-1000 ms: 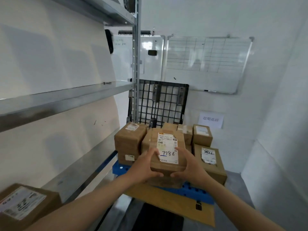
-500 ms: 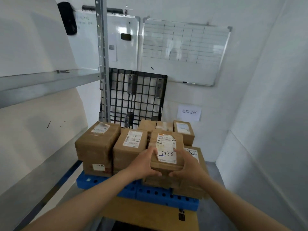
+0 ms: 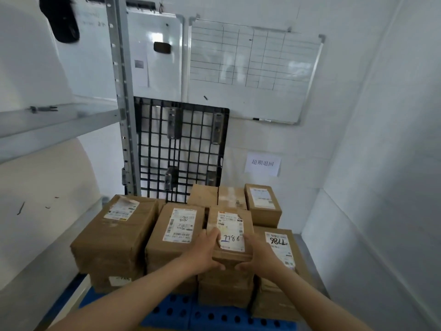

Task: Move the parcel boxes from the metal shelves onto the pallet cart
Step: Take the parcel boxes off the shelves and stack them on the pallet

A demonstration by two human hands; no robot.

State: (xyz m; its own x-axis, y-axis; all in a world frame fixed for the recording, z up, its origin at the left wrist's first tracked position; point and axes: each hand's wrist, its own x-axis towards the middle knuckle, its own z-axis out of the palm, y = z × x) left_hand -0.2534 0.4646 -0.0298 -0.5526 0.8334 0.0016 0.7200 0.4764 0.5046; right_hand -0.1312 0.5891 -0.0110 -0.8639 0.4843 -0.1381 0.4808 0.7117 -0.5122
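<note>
A brown parcel box [image 3: 230, 231] with a white label marked "7786" is held between my two hands over the stack on the blue pallet cart [image 3: 181, 314]. My left hand [image 3: 202, 252] grips its left side and front bottom edge. My right hand [image 3: 259, 256] grips its right side, fingers curled under the front edge. The box sits on or just above another brown box [image 3: 224, 290]. Several other labelled parcel boxes surround it, among them a large one [image 3: 114, 232] on the left and one marked "9877" [image 3: 279, 247] on the right.
A metal shelf [image 3: 47, 125] and its upright post [image 3: 121, 99] stand on the left. A black grid pallet [image 3: 181, 149] leans on the back wall under two whiteboards [image 3: 250, 68]. The white wall [image 3: 381, 187] closes in on the right.
I have come closer to the pallet cart, and my hands have carried the "7786" box forward over the stack. Both hands keep their hold.
</note>
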